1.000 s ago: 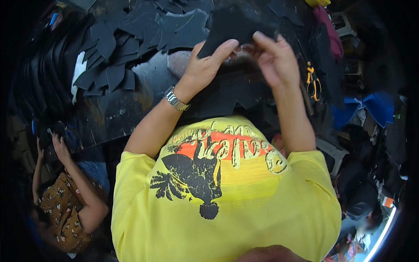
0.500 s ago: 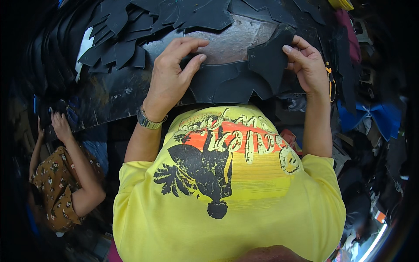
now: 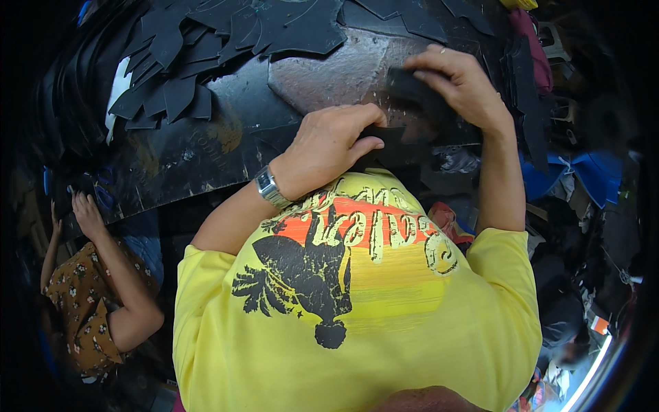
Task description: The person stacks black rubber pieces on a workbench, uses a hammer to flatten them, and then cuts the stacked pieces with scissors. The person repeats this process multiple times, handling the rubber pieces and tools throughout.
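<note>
Near the table's front edge is my left hand (image 3: pixel 336 141), thumb and fingers closed round a black cut sheet piece (image 3: pixel 392 143); most of that piece is hidden by the hand and shirt. Farther right, my right hand (image 3: pixel 456 86) is raised over the table, pinching the edge of another black cut sheet piece (image 3: pixel 412 89). Motion smears this piece, so its outline is unclear. Whether the two pieces touch I cannot tell. Beyond both hands, a bare brownish patch shows on the table top (image 3: pixel 329 79).
Overlapping black cut pieces (image 3: pixel 178 89) lie heaped along the far side and far left. Long black strips (image 3: pixel 525 103) hang at the table's right end, near a blue sheet (image 3: pixel 583 175). On the left a person in a brown flowered shirt (image 3: pixel 96 288) works at the table's edge.
My left hand has moved right and nearer to me. The right hand has shifted left and farther away with its piece. The pieces that lay between my hands have been moved from there.
</note>
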{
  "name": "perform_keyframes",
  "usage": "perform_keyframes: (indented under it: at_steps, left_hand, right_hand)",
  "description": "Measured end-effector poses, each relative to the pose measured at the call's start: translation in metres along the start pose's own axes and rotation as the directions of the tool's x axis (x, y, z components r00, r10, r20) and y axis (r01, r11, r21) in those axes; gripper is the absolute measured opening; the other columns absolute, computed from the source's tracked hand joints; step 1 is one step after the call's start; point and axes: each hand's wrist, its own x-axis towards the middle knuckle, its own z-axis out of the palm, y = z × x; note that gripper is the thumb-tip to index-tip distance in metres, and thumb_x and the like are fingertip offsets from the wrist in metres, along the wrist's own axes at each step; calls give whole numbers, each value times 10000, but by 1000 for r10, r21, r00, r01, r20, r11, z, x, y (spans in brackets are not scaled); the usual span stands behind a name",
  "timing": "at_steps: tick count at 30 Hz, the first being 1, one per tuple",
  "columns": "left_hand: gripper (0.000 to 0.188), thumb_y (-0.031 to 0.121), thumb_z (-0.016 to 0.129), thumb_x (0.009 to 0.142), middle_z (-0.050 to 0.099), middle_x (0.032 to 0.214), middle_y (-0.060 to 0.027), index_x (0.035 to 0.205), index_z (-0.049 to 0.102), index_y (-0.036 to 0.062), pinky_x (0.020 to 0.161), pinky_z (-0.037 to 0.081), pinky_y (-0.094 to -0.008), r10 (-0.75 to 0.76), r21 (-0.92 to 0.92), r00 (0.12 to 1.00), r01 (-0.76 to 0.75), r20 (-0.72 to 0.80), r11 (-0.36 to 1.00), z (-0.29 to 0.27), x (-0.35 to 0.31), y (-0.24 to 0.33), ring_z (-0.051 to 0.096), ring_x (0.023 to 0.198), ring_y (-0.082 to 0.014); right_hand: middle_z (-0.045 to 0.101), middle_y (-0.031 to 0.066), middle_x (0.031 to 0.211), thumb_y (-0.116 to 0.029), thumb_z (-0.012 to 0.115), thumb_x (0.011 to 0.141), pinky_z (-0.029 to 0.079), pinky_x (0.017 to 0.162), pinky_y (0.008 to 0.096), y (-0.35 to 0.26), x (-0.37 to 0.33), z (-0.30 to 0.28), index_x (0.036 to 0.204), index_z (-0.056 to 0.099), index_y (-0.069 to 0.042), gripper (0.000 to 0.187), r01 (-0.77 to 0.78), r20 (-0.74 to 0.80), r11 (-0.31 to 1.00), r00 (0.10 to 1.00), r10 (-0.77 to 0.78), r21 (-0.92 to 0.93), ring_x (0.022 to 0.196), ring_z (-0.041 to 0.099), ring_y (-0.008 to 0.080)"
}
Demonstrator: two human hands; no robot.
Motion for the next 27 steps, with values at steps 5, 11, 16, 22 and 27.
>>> perform_keyframes:
  at_steps: [5, 11, 16, 22, 27]
  left_hand:
    - [207, 153, 789, 910, 752, 913, -99, 1060, 714, 32, 721, 552, -310, -90, -194, 993, 73, -79, 978, -18, -10, 0, 732, 797, -215]
    - [204, 168, 771, 924, 748, 926, -118, 1064, 719, 29, 716, 550, -319, -196, -233, 970, 160, -142, 959, -31, -20, -1, 733, 798, -247]
    - [210, 138, 784, 912, 742, 954, -121, 1061, 715, 7, 736, 556, -317, -197, -265, 962, 143, -187, 954, -25, -19, 2, 732, 831, -233]
    - [257, 104, 778, 907, 733, 1046, -119, 1142, 695, 42, 768, 574, -326, -207, -230, 947, 151, -245, 961, -9, -15, 9, 738, 877, -259]
    - [313, 86, 767, 899, 710, 1048, -113, 1201, 683, 79, 735, 587, -350, -23, -62, 967, 8, -255, 998, -7, -13, 6, 726, 848, -292]
  right_hand:
    - [706, 87, 958, -43, 720, 872, 480, 958, 434, 1, 3, 24, 1058, 767, -80, 195, 179, 120, 960, 980, -155, -218, 981, 655, 306]
    - [661, 71, 922, -249, 758, 895, 471, 893, 419, -14, -4, 26, 964, 755, -59, 202, -32, -277, 994, 961, 2, -104, 940, 601, 302]
    - [630, 75, 850, -414, 818, 816, 440, 784, 407, -34, -39, 11, 799, 740, -52, 371, -94, -47, 985, 995, 88, -142, 863, 572, 294]
    - [626, 76, 871, -252, 872, 777, 438, 792, 386, -46, -63, 41, 745, 662, -19, 315, -151, -174, 989, 974, 148, -5, 863, 567, 267]
    - [612, 111, 906, -104, 846, 787, 473, 732, 340, -44, -62, 49, 760, 612, 5, 259, -246, -245, 956, 928, 281, 162, 865, 601, 236]
